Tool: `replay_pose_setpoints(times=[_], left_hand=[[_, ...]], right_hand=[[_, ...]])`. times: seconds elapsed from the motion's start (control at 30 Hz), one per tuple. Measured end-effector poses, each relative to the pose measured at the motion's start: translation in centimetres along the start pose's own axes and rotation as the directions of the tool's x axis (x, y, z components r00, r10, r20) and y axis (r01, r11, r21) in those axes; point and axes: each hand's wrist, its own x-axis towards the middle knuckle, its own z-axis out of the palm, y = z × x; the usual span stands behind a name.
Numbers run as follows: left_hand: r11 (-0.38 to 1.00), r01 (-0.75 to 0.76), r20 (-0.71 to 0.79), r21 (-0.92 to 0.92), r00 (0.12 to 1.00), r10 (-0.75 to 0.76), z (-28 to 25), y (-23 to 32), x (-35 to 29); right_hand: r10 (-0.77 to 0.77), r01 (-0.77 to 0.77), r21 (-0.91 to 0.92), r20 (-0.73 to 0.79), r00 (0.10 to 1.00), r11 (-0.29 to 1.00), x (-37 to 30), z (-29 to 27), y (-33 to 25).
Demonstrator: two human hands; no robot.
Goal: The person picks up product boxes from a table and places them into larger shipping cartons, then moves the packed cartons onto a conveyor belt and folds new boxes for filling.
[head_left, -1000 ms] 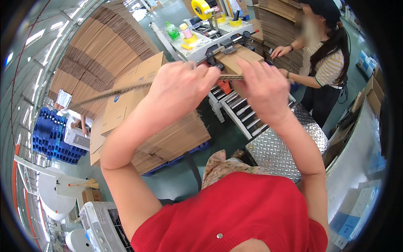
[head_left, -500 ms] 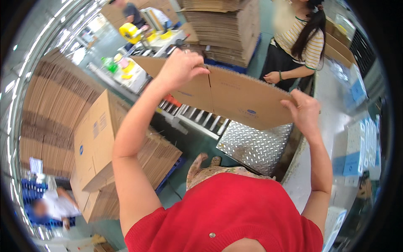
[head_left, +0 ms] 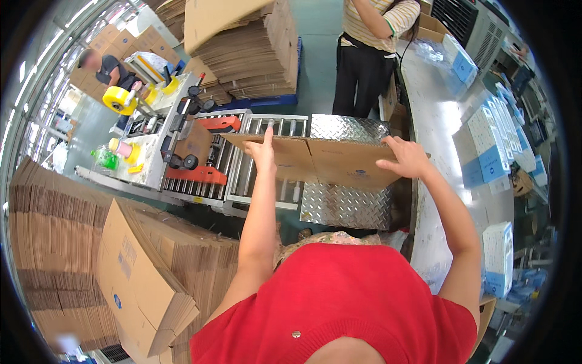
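Observation:
A folded brown cardboard carton (head_left: pixel 348 162) stands on edge between my two hands, above a diamond-patterned metal plate (head_left: pixel 345 209). My left hand (head_left: pixel 264 153) grips its upper edge toward the left end, partly hiding that end. At the right end, my right hand (head_left: pixel 405 158) holds the upper corner with thumb and fingers bent around it. The carton has a vertical crease near its middle and small blue print. Its lower edge lies close over the plate; whether it touches cannot be told.
Left of the plate runs a roller conveyor (head_left: pixel 285 128) with a taping machine (head_left: pixel 197 176) with orange parts. Stacked flat cartons (head_left: pixel 142 267) rise at near left, more (head_left: pixel 248 57) at the back. A steel table (head_left: pixel 433 121) with blue-white boxes borders the right. A co-worker (head_left: pixel 370 60) stands ahead.
The carton has come down over the metal plate and is more level, both hands still on it. My view has turned, showing more conveyor. The co-worker ahead now has an arm raised.

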Motion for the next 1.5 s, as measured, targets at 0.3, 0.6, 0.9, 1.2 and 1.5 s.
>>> replay_pose_setpoints(times=[0.3,0.6,0.9,1.2,1.5], left_hand=[[0.988,-0.028,0.263,-0.152,0.962,0.068,-4.2,-0.4,1.5],[0.687,-0.461,0.822,0.562,0.222,-0.524,-7.1,11.5,4.9],[0.459,-0.852,0.673,0.253,-0.186,-0.716,-4.2,5.6,0.9],[0.001,-0.998,0.997,0.066,0.066,-0.049,-7.9,7.2,-6.6],[-0.186,-0.952,0.723,-0.242,-0.305,0.62,-2.0,-1.4,-4.2]], right_hand=[[0.161,-0.162,0.05,0.034,0.986,0.986,4.3,-1.4,1.6],[0.384,-0.35,0.206,-0.158,0.91,0.914,2.8,2.8,-1.9],[-0.632,0.634,-0.008,-0.087,0.77,0.773,14.3,12.8,-13.6],[-0.623,0.574,-0.283,-0.536,0.57,0.768,17.7,3.6,-13.6],[-0.16,0.164,0.088,-0.052,0.986,0.982,7.9,3.3,-11.6]])
